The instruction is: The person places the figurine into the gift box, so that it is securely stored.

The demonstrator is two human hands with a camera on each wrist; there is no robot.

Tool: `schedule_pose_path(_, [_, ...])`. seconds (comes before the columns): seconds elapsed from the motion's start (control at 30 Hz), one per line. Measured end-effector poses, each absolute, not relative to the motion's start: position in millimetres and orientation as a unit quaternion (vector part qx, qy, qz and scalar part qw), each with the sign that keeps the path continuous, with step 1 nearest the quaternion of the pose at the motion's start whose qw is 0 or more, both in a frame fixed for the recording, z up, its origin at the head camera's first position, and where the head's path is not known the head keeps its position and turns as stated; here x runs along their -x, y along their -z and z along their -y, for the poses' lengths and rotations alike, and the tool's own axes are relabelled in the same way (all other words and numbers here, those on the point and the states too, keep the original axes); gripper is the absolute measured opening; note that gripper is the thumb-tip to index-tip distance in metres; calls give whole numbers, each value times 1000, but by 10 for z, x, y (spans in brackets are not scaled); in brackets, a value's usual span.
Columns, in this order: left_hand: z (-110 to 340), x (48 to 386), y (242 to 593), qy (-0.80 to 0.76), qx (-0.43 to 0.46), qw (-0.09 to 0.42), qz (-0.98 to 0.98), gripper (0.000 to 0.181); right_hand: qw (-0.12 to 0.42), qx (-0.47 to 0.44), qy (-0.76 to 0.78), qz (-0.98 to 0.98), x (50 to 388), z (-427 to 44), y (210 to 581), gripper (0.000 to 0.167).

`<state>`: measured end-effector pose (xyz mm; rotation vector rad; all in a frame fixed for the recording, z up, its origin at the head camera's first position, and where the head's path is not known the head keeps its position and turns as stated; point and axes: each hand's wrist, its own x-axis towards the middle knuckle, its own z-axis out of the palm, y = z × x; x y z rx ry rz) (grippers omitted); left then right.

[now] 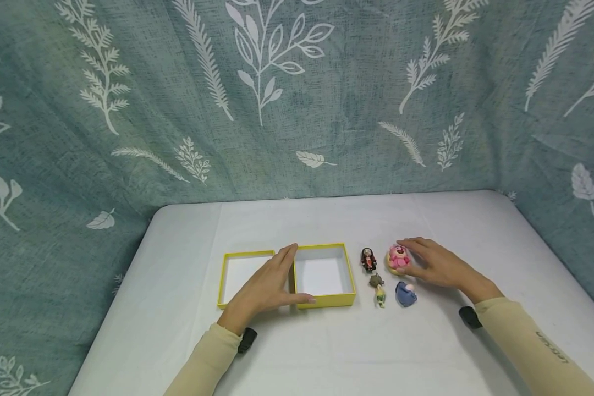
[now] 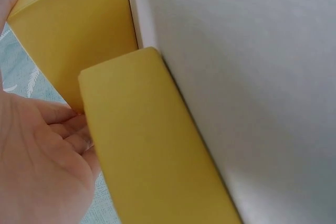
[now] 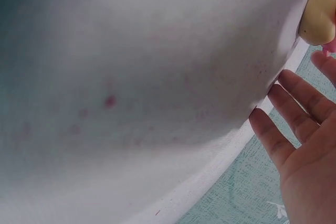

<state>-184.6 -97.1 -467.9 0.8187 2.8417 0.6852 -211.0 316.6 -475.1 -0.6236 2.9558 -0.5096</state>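
Observation:
My left hand (image 1: 269,280) holds the left side of an open yellow box (image 1: 348,300) with a white inside, thumb at the front and fingers at the back corner. In the left wrist view, the box wall (image 2: 89,40) lies between thumb and fingers. A shallow yellow-rimmed box lid (image 1: 220,280) lies open side up, left of the box. My right hand (image 1: 438,264) pinches a pink bear figurine (image 1: 399,257) on a pale yellow base, with index finger and thumb at opposite sides. The right wrist view shows the pale base (image 3: 320,14); the thumb is out of sight.
Between box and bear lie a dark-haired doll figurine (image 1: 368,259) and a small green-and-yellow figurine (image 1: 380,297) with a brown top (image 1: 376,280). A blue figurine (image 1: 406,294) lies in front of the bear. A patterned curtain (image 1: 287,154) hangs behind the white table (image 1: 326,352).

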Motion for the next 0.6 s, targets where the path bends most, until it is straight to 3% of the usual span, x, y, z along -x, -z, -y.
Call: schedule_pose_path(0.6, [976,1837,4666,-250,-256,78,-930,124,22,226,183,-957,2121,-3181,4763,64])
